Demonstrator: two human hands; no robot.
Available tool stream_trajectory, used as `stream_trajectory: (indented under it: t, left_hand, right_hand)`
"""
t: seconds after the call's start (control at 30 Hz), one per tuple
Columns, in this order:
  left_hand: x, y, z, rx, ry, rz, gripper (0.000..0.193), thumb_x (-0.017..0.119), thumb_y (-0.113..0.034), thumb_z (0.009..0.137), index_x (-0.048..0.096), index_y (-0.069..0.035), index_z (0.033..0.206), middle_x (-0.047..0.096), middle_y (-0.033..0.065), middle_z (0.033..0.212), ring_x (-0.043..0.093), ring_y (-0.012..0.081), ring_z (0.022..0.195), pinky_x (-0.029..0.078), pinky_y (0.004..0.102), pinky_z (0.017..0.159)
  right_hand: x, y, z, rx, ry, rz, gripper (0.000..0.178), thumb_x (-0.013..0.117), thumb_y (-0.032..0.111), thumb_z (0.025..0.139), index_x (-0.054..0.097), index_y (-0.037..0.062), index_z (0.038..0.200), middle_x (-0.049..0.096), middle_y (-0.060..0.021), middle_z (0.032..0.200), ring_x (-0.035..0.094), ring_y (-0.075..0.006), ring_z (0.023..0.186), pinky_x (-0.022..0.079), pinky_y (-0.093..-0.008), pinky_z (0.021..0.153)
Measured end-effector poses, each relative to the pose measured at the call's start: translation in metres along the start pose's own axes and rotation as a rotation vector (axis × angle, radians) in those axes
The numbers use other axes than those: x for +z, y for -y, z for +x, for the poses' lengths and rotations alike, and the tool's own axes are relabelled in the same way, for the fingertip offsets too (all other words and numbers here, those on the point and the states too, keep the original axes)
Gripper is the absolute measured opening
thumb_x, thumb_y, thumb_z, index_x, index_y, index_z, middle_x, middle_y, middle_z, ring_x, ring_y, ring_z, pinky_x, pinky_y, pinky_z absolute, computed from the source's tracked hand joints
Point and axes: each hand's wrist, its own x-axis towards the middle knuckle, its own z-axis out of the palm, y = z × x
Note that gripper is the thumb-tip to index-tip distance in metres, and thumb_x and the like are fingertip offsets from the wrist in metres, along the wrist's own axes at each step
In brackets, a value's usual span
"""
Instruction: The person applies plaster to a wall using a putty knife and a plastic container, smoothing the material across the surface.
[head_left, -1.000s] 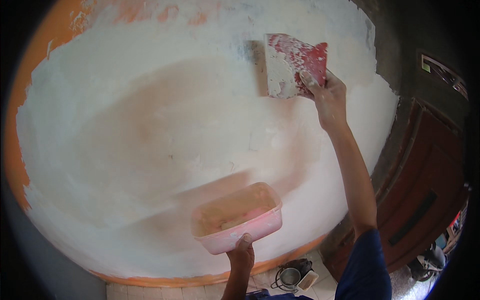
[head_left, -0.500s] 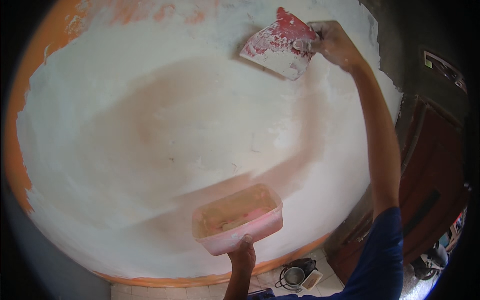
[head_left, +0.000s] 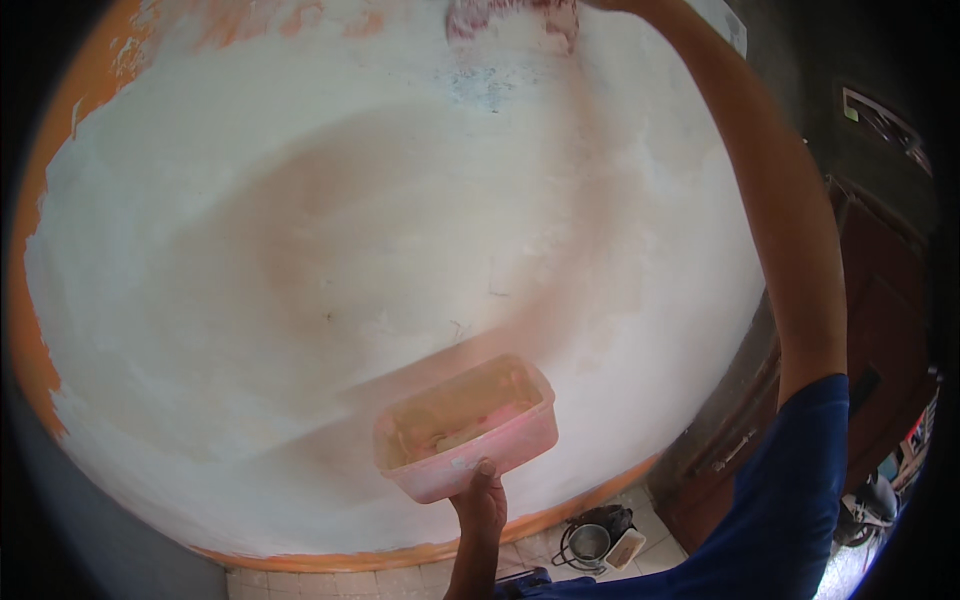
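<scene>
Red spreader [head_left: 520, 15] at the top edge, right of centre, flat against or very near a wall [head_left: 300, 330]; only a strip of it shows, smeared with white, and its upper part is cut off; that strip runs longest from side to side, its lower edge blurring into the pale coat, so I cannot tell which way the whole tool points.

From the left, orange paint [head_left: 35, 340] borders the wall's white coating in a ragged band; soft shadows cross the middle, making the surface there hard to read. At lower centre is a pink rectangular tub [head_left: 500, 447], held up in front of the wall; its long axis slopes from lower left to upper right, its open mouth facing up and toward the viewer; pale paste lies inside, the far corners dim. The left hand [head_left: 482, 505] grips the tub from below, thumb on the near side, the other fingers hidden underneath.

Further right, the right hand [head_left: 615, 4] is almost wholly cut off above, beside the spreader; its fingers are out of sight, so I cannot tell how they close; the raised forearm runs down to a blue sleeve [head_left: 790, 450]. Below, a metal pot [head_left: 588, 543] and a pale container [head_left: 626, 549] sit on floor tiles; at far right, a brown door [head_left: 885, 330] fades into darkness.
</scene>
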Motion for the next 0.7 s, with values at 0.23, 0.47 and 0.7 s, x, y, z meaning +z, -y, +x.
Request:
stream_trajectory:
  t: [0.23,0.47,0.7]
  left_hand:
    - [-0.010,-0.002,0.003,0.037,0.011,0.017,0.044,0.051,0.005,0.076,0.035,-0.007,0.115,0.047,0.0073,0.107,0.050,0.0190,0.103,0.043,0.0346,0.092]
    - [0.011,-0.006,-0.004,0.021,-0.035,0.020,0.047,0.051,0.006,0.076,0.034,-0.008,0.118,0.046,0.0076,0.109,0.047,0.0203,0.107,0.040,0.0353,0.095]
    - [0.008,-0.005,-0.003,0.027,-0.016,0.039,0.051,0.051,0.006,0.076,0.031,-0.009,0.120,0.044,0.0081,0.112,0.045,0.0224,0.109,0.039,0.0381,0.096]
  right_hand:
    - [-0.025,0.020,-0.033,0.120,0.353,0.356,0.015,0.070,0.014,0.062,0.061,0.0015,0.064,0.051,0.0022,0.051,0.040,-0.0051,0.050,0.033,-0.0247,0.045]
    - [0.024,0.020,-0.028,-0.192,0.052,0.158,0.019,0.066,0.015,0.058,0.063,0.0019,0.071,0.059,-0.0139,0.058,0.053,-0.0202,0.050,0.043,-0.0315,0.050]
    - [-0.025,-0.025,0.021,0.100,-0.296,0.309,0.028,0.072,0.029,0.059,0.062,0.0031,0.066,0.049,-0.0060,0.047,0.040,-0.0163,0.044,0.035,-0.0327,0.044]
